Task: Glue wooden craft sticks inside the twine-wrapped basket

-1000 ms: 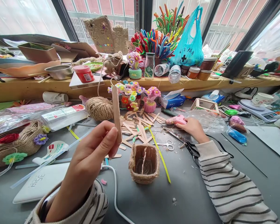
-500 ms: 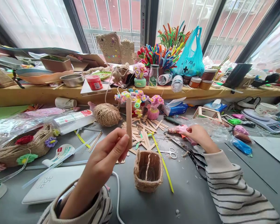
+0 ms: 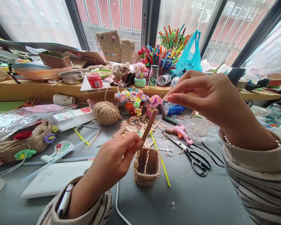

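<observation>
A wooden craft stick (image 3: 150, 125) is pinched by its lower end in my left hand (image 3: 113, 157), tilted up to the right. My right hand (image 3: 204, 95) hovers above and to the right of it, thumb and fingertips drawn together; whatever they hold, if anything, is too fine to make out. Below the stick stands a small twine-wrapped basket (image 3: 144, 180) with a thin upright divider inside. A pink glue gun (image 3: 184, 135) lies on the table beneath my right hand. Loose craft sticks (image 3: 132, 127) are heaped behind the basket.
Black-handled scissors (image 3: 196, 161) and small scissors (image 3: 170, 151) lie right of the basket, near a yellow pipe cleaner (image 3: 165, 172). A twine ball (image 3: 106, 112) sits behind my left hand. At left are a white power bank (image 3: 49, 181) and a larger twine basket (image 3: 4, 153).
My right hand has left the glue gun and risen up and leftward toward the stick. My left hand has tipped the stick to the right and moved it slightly rightward and lower.
</observation>
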Demonstrator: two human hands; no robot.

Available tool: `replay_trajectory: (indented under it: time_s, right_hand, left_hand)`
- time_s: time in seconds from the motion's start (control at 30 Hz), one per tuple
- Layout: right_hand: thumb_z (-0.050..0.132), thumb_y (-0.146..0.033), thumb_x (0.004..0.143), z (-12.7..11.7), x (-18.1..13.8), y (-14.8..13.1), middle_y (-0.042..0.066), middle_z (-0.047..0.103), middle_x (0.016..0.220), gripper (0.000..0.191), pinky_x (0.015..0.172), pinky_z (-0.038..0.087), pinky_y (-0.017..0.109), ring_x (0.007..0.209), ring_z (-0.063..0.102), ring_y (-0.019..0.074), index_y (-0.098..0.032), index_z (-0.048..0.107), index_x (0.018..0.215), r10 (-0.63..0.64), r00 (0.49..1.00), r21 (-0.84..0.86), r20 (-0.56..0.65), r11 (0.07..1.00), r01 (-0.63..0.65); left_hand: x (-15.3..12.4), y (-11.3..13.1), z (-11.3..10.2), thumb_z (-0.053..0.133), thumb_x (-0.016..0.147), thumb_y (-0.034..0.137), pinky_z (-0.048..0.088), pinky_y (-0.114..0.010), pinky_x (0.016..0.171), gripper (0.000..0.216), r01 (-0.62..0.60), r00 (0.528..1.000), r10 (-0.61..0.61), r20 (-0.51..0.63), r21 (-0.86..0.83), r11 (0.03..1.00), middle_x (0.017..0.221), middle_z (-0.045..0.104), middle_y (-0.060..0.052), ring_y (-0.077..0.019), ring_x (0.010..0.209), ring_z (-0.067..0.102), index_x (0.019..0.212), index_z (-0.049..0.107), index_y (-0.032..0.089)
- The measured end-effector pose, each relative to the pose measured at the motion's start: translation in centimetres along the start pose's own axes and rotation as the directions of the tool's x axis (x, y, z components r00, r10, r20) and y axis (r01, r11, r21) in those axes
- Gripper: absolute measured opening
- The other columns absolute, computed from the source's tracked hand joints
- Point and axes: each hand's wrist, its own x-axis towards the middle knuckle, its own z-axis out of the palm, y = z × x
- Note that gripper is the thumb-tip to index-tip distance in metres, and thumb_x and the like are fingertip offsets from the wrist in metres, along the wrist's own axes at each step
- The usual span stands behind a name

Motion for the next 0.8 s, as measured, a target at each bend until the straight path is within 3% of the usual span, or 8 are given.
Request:
replay_trajectory:
  time_s: [0.13, 0.27, 0.57, 0.8]
  right_hand:
    - [0.067, -0.046, 0.072, 0.8, 0.6, -0.5, -0.002, 0.057, 0.072, 0.024, 0.067, 0.044, 0.028, 0.069, 0.053, 0.0092, -0.023, 0.074, 0.074, -0.065, 0.987, -0.072, 0.146, 0.994, 0.076]
    - [0.07, -0.038, 0.071, 1.0, 0.9, -0.7, -0.002, 0.057, 0.074, 0.015, 0.064, 0.043, 0.027, 0.068, 0.053, 0.0088, -0.024, 0.075, 0.075, -0.086, 0.971, -0.089, 0.225, 0.99, 0.109]
    - [0.072, -0.036, 0.069, 0.7, 1.8, -1.0, -0.004, 0.049, 0.066, 0.011, 0.068, 0.042, 0.029, 0.061, 0.046, 0.0077, -0.024, 0.073, 0.07, -0.082, 0.954, -0.198, 0.288, 0.97, 0.144]
    - [0.071, -0.034, 0.07, 0.6, 2.3, -1.1, -0.003, 0.051, 0.067, 0.013, 0.06, 0.038, 0.027, 0.064, 0.047, 0.0093, -0.022, 0.073, 0.07, -0.133, 0.932, -0.187, 0.337, 0.961, 0.205]
  left_hand:
    - [0.1, 0.2, -0.1, 0.038, 0.09, 0.025, 0.033, -0.022, 0.05, 0.02, -0.044, 0.999, 0.044, -0.016, 0.015, 0.999, 0.059, 0.055, 0.004, -0.0117, 0.052, 0.049, 0.073, 0.05, 0.021]
    - [0.4, 0.3, 0.0, 0.039, 0.089, 0.022, 0.033, -0.021, 0.05, 0.019, -0.098, 0.994, 0.099, -0.038, 0.039, 0.994, 0.06, 0.054, 0.004, -0.0108, 0.051, 0.047, 0.072, 0.048, 0.02]
    - [0.1, 0.1, -0.1, 0.036, 0.09, 0.026, 0.035, -0.024, 0.055, 0.021, -0.03, 0.999, 0.031, -0.014, 0.022, 0.999, 0.064, 0.058, 0.002, -0.014, 0.059, 0.05, 0.074, 0.05, 0.022]
    - [0.1, -0.4, 0.0, 0.04, 0.089, 0.025, 0.035, -0.023, 0.055, 0.019, -0.014, 0.997, 0.013, -0.071, -0.015, 1.0, 0.066, 0.056, 0.002, -0.0127, 0.06, 0.049, 0.075, 0.052, 0.021]
